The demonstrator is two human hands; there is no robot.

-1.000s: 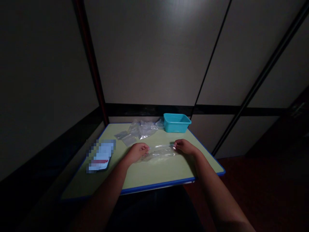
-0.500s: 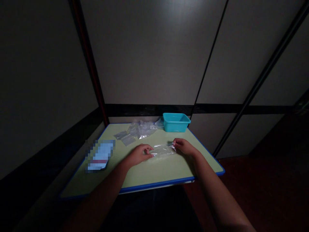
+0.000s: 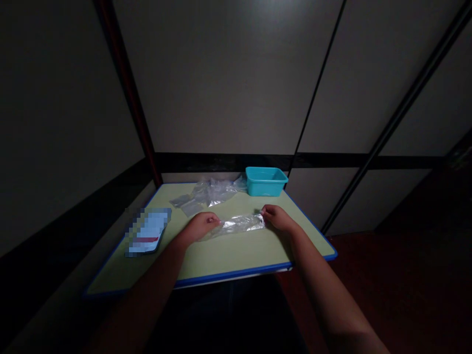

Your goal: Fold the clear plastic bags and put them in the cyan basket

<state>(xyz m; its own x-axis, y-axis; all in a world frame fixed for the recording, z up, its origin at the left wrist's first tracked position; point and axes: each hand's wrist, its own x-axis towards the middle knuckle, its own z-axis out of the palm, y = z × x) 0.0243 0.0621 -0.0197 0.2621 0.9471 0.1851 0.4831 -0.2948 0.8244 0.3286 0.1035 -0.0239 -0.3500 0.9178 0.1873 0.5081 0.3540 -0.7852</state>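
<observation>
A clear plastic bag stretches between my two hands, low over the pale green tabletop. My left hand pinches it near its left end, and part of the film trails beneath that hand. At the other end, the fingers of my right hand are closed on the bag's edge. The film is wrinkled and shiny; whether anything lies inside it I cannot make out.
Several clear plastic bags lie in a loose heap at the back of the table. A turquoise basket stands at the back right. On the left rests a phone, partly pixelated. A panelled wall rises behind.
My left hand has moved left and closed into a pinch, drawing the bag out longer. The right hand keeps its hold. The whole view has shifted slightly.
</observation>
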